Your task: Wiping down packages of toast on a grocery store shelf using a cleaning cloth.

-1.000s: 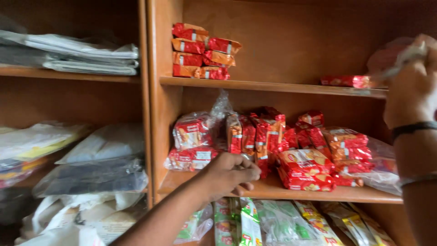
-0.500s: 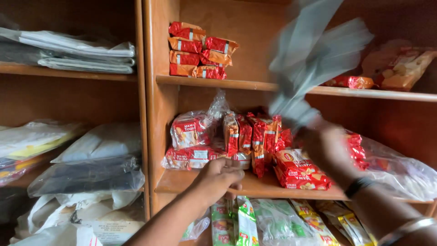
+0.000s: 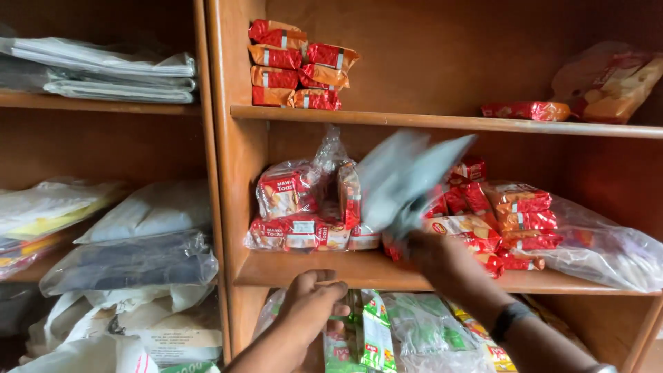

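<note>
Head view: right hand (image 3: 431,252) has dropped from the upper shelf to the middle wooden shelf (image 3: 387,273), pinching a blurred grey plastic packet (image 3: 407,176); left hand (image 3: 314,304), fingers curled, rests under the shelf edge.

We are looking at a small shop's stock shelving. The wooden shelf unit (image 3: 228,173) carries many identical goods: stacked red and orange biscuit packets (image 3: 297,65) on the upper shelf, bagged toast packs (image 3: 286,200) and red snack packets (image 3: 514,221) on the middle shelf. The left bay holds flat, plastic-wrapped bundles (image 3: 103,69) and filled plastic bags (image 3: 131,259).
</note>
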